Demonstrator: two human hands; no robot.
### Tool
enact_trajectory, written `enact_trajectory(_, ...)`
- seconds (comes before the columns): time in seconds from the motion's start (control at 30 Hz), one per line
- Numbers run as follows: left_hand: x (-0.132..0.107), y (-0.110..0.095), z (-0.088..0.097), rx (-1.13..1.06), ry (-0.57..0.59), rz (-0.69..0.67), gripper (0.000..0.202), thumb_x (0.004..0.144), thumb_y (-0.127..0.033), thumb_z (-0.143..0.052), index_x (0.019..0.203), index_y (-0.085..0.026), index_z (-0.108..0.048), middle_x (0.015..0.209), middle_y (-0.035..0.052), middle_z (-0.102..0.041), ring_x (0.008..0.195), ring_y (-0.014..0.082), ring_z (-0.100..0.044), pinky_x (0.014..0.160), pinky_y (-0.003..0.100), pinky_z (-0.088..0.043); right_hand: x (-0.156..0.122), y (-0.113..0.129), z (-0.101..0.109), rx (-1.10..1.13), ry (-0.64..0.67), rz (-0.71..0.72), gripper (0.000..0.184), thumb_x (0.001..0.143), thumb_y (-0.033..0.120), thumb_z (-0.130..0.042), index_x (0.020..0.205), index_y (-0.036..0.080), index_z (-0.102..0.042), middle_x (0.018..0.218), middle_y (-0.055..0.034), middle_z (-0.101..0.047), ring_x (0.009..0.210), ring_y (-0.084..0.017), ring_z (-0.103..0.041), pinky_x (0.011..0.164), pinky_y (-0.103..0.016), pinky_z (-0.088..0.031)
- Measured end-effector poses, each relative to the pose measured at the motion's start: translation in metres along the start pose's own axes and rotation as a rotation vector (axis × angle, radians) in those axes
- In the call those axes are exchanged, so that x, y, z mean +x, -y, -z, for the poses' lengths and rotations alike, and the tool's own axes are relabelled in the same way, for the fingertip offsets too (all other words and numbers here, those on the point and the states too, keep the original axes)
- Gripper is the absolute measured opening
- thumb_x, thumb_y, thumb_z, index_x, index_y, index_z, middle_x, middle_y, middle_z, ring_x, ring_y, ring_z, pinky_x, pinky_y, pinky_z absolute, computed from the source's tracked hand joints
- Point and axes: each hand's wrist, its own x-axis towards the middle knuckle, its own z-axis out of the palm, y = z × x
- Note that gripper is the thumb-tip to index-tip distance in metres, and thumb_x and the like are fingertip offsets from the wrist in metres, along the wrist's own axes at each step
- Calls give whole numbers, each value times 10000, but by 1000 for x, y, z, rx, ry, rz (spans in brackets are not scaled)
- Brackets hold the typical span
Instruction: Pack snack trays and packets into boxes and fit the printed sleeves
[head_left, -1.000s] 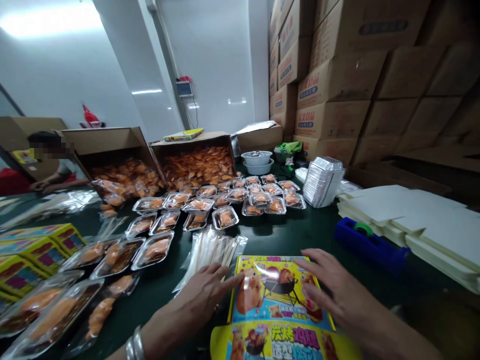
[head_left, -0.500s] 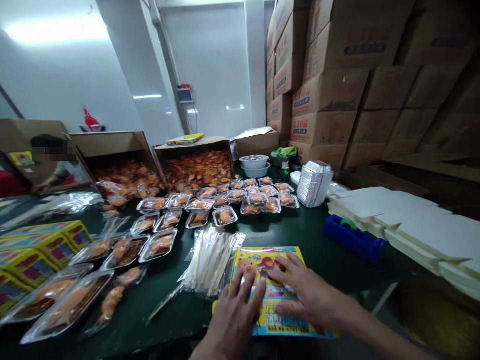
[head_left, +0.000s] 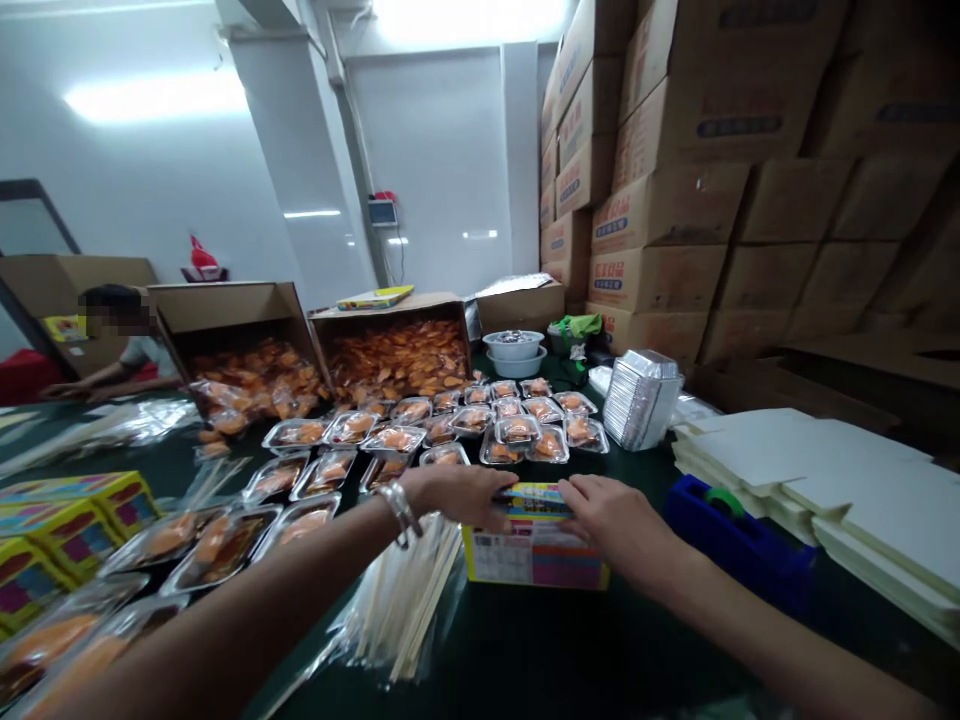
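Note:
My left hand, with a metal bangle on its wrist, grips the left side of a yellow printed carton. My right hand presses its right side. The carton now stands as a closed box on the dark green table. Just behind my left hand lie clear trays of orange glazed meat. A plastic bag of pale wooden sticks lies below my left forearm. Similar yellow cartons are stacked at the left.
Open cardboard boxes of wrapped orange snacks stand at the table's far side. A co-worker leans beyond them. A foil tray stack, blue tape dispenser and white card sheets lie right; cartons tower behind.
The flat printed sheet under my hands has become a closed box. My hands moved from its top to its sides, and it shifted further up the table.

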Motion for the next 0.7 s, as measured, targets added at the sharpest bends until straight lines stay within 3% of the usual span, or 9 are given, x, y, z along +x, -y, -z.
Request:
enact_trajectory(0.07,-6,4,-25,168,-140,-40,635,827,-369,-688,1380,-139,-477,1367,178,-557,1204,349,-554,1026,503,-426,-7,-4,-25,-79,-190,57,358,907,162,-612,1255,78,-597,1207,-179,-646,1129,-334,-604,958,-476,-514)
enact_trajectory(0.13,-8,11,-51,344,-346,-73,621,913,-317,-598,1455,-130,-359,1487,192,-421,1338,343,-426,1102,529,-332,-14,-6,-41,-154,-391,104,362,902,136,-604,1255,56,-602,1238,-204,-632,1164,-363,-581,988,-515,-491)
enact_trajectory(0.17,-8,15,-62,406,-425,-79,572,943,-271,-550,1460,-135,-345,1491,183,-418,1344,329,-422,1103,524,-332,-16,-6,-44,-168,-447,116,364,889,126,-617,1244,48,-610,1230,-209,-637,1159,-370,-584,986,-522,-493)
enact_trajectory(0.3,2,25,-88,462,-541,-84,526,947,-225,-535,1441,-180,-360,1445,130,-485,1280,313,-486,1059,497,-396,-5,2,-34,-91,-389,117,219,824,148,-707,1033,85,-708,1054,-157,-710,987,-319,-664,866,-446,-568)
enact_trajectory(0.37,5,24,-91,463,-565,-77,519,952,-230,-528,1442,-188,-360,1441,128,-489,1276,319,-489,1057,510,-391,7,14,-28,-49,-330,83,290,816,259,-743,1061,110,-705,1116,-151,-699,1018,-321,-649,879,-455,-558)
enact_trajectory(0.43,1,22,-90,440,-587,-64,502,966,-236,-502,1444,-182,-360,1445,141,-484,1288,322,-480,1072,535,-366,17,26,-29,-59,-281,35,470,830,349,-733,1219,102,-640,1252,-169,-642,1107,-346,-605,927,-496,-527)
enact_trajectory(0.53,-18,24,-81,331,-529,-110,546,933,-208,-544,1446,-203,-356,1471,124,-459,1355,293,-416,1123,529,-321,22,37,-35,-111,-191,7,542,862,305,-699,1330,73,-557,1300,-182,-612,1128,-345,-591,929,-497,-521)
enact_trajectory(0.63,-44,36,-67,260,-432,-132,766,820,-77,-615,1486,-231,-269,1537,106,-362,1432,273,-286,1146,484,-316,21,37,-40,-110,-149,16,576,847,265,-715,1358,74,-533,1314,-176,-606,1142,-337,-585,928,-481,-524)
enact_trajectory(0.7,-56,44,-57,308,-436,-91,681,822,-23,-567,1436,-227,-354,1473,110,-437,1369,284,-369,1090,476,-379,20,34,-41,-89,-153,12,591,832,261,-731,1359,79,-534,1325,-172,-601,1143,-334,-586,930,-479,-523)
